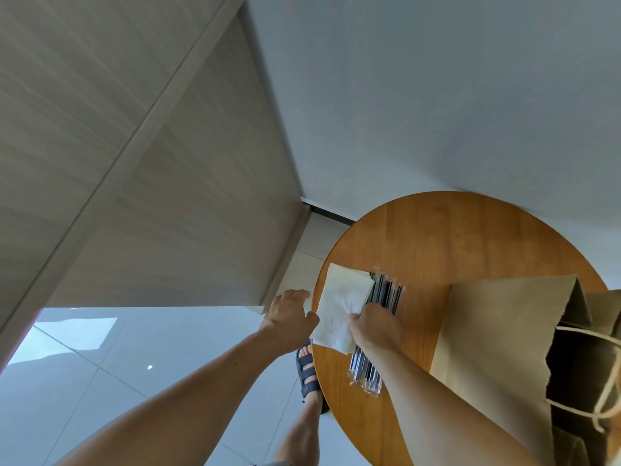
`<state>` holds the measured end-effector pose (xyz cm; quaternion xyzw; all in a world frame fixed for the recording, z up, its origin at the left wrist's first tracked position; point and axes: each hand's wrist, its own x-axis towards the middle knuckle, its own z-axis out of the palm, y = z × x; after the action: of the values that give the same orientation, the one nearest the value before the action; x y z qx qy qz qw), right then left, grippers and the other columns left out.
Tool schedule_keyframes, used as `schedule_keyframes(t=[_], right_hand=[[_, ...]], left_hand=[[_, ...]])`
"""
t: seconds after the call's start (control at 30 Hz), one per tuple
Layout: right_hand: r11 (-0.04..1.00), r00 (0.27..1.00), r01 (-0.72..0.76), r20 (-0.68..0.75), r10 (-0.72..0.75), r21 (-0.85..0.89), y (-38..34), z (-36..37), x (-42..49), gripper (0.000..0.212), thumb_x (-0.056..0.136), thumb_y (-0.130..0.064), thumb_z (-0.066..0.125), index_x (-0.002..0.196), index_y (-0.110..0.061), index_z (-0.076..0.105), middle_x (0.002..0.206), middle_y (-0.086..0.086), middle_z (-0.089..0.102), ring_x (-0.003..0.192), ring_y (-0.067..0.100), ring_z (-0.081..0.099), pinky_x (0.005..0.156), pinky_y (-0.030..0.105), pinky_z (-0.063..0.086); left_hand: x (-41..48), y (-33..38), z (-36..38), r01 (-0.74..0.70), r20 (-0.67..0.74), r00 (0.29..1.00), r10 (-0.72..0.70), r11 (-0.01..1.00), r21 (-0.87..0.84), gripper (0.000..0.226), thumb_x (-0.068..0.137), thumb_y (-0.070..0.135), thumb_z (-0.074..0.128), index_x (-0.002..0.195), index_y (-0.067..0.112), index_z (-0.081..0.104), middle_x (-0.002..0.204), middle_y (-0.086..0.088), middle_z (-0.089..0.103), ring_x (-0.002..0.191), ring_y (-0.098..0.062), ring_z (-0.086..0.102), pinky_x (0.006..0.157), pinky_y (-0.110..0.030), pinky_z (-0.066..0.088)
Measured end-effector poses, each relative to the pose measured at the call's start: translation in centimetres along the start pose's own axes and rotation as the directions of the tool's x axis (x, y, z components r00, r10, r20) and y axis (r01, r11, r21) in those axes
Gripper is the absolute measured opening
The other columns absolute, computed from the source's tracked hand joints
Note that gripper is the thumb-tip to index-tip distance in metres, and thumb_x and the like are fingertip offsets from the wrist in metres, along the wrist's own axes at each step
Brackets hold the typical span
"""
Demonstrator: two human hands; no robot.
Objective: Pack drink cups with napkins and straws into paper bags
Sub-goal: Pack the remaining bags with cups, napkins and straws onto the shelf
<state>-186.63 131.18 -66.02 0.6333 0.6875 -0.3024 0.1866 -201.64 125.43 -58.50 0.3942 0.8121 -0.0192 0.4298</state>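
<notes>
At counter [437,237] near edge | my right hand [374,326] curls over napkins [341,304] and straws [386,290], grip hidden, cannot tell | left hand [290,316] loose, empty, at napkins' 9 o'clock | straws' long axis 6-to-12 | open paper bag [504,331] at right hand's 3 o'clock, nearer that hand, path unobstructed

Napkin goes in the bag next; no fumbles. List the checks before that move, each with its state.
1. Grip: ok, the right hand pinches the napkin at its edge.
2. Count: cannot tell whether one napkin or several.
3. Helper: ok, the left hand is open beside the napkin.
4. Target: ok, the paper bag gapes open at the right.
5. Reach: ok, the wrapped straws lie under the right hand.
6. Contents: cannot tell whether a drink cup is inside; interior dark.
</notes>
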Motion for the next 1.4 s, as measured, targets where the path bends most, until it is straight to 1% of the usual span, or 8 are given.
schedule_keyframes(t=[0.4,0.6,0.67,0.8,0.87,0.93,1.1,1.4], right_hand=[[0.935,0.986,0.169,-0.051,-0.161,0.313,1.3,-0.5,-2.1,0.026,0.093,-0.039,0.059,0.072,-0.030,0.049,0.064,-0.012,0.057,0.055,0.004,0.058,0.043,0.011,0.033],[0.519,0.997,0.050,-0.011,-0.078,0.853,1.4,-1.3,-3.1,0.015,0.083,-0.002,0.066,0.081,-0.013,0.054,0.073,0.003,0.057,0.070,0.019,0.056,0.061,0.029,0.046],[0.383,0.993,0.033,0.014,-0.120,0.923,1.4,-1.8,-3.9,0.012,0.083,-0.005,0.066,0.084,-0.012,0.056,0.076,0.004,0.060,0.075,0.023,0.058,0.065,0.033,0.050],[0.230,0.987,-0.004,0.041,-0.156,0.973,1.7,-2.1,-5.0,0.020,0.076,-0.020,0.070,0.091,-0.011,0.061,0.087,0.012,0.068,0.082,0.027,0.066,0.069,0.041,0.057],[0.274,0.996,0.056,-0.033,-0.085,0.960,2.5,-1.4,-5.0,0.014,0.086,-0.022,0.073,0.088,-0.014,0.062,0.081,0.004,0.069,0.076,0.023,0.067,0.063,0.033,0.057],[0.442,0.991,0.085,-0.124,0.059,0.893,3.8,-0.3,-4.4,0.009,0.092,-0.025,0.068,0.087,-0.020,0.062,0.078,-0.001,0.068,0.074,0.020,0.067,0.064,0.036,0.058],[0.812,0.960,-0.201,-0.056,0.275,0.548,6.9,1.5,-2.0,0.015,0.094,-0.033,0.062,0.103,-0.021,0.060,0.079,-0.007,0.063,0.067,0.010,0.060,0.053,0.027,0.047],[0.917,0.961,-0.259,-0.019,0.277,0.304,6.5,1.1,-1.3,0.033,0.088,-0.037,0.061,0.058,-0.026,0.055,0.057,-0.010,0.061,0.055,0.010,0.057,0.054,0.024,0.045]], left_hand=[[0.2,0.4,0.2,0.009,-0.013,1.000,-0.010,0.997,-0.071,0.050,0.098,0.032,0.050,0.146,0.021,0.041,0.152,0.001,0.041,0.138,-0.020,0.038,0.111,-0.039,0.039],[0.4,1.1,0.2,0.066,0.002,0.998,-0.070,0.934,-0.350,0.042,0.098,0.038,0.052,0.133,0.013,0.054,0.133,-0.008,0.058,0.124,-0.028,0.054,0.102,-0.038,0.045],[0.3,1.7,0.1,0.096,0.079,0.995,-0.065,0.857,-0.507,0.038,0.098,0.041,0.053,0.117,0.009,0.061,0.110,-0.013,0.063,0.109,-0.031,0.060,0.099,-0.047,0.049],[0.0,2.5,0.4,0.205,0.210,0.976,-0.062,0.601,-0.773,0.027,0.095,0.028,0.063,0.113,0.008,0.066,0.112,-0.011,0.070,0.103,-0.030,0.066,0.097,-0.047,0.053],[0.0,2.6,0.7,0.191,0.175,0.981,-0.085,0.596,-0.780,0.021,0.096,0.022,0.061,0.111,0.007,0.067,0.113,-0.012,0.069,0.104,-0.032,0.065,0.098,-0.049,0.052],[0.0,2.6,1.0,0.171,0.124,0.985,-0.118,0.638,-0.751,0.018,0.098,0.024,0.058,0.110,0.012,0.066,0.113,-0.009,0.068,0.104,-0.030,0.064,0.097,-0.047,0.052],[-0.2,2.0,2.0,0.147,0.098,0.989,-0.109,0.763,-0.629,0.019,0.099,0.033,0.055,0.111,0.019,0.062,0.109,-0.001,0.066,0.097,-0.022,0.063,0.082,-0.035,0.052],[-0.2,2.6,2.7,0.143,0.108,0.989,-0.097,0.783,-0.606,0.024,0.098,0.036,0.054,0.116,0.020,0.060,0.110,-0.002,0.065,0.099,-0.024,0.063,0.088,-0.040,0.056]])
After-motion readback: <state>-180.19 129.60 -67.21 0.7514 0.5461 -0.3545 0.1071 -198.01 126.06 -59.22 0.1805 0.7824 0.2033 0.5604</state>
